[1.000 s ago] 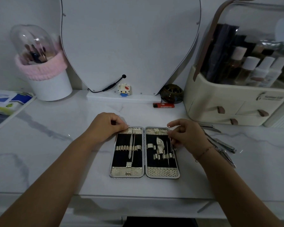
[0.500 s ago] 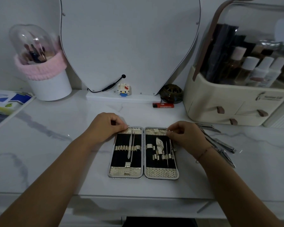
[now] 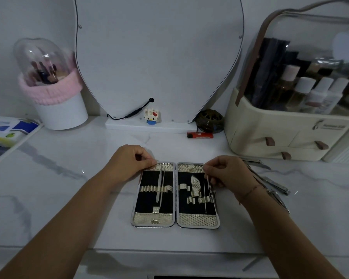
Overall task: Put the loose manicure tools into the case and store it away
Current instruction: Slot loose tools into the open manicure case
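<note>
A silver-trimmed, black-lined manicure case (image 3: 175, 195) is lying open flat on the white marble-patterned counter (image 3: 54, 178), its two halves side by side. The left half is holding a flat metal file (image 3: 159, 185) and a thin probe under a band of elastic loops; the right half is holding a small pointed metal clipper (image 3: 195, 185) and several thin needle-like tools. The left hand (image 3: 129, 165) is resting on the far left corner of the case, fingers curled, thumb and forefinger pressing on the rim. The right hand (image 3: 229, 174) is sitting over the far right edge of the case, thumb and forefinger pinched around a thin metal tool (image 3: 207, 183) standing in the right half. Loose steel manicure tools (image 3: 270, 184) are lying on the counter just right of the case, partly hidden by the right wrist. Beyond them, right of the case, a cream cosmetics organiser (image 3: 286, 133) with a clear lid is holding bottles.
</note>
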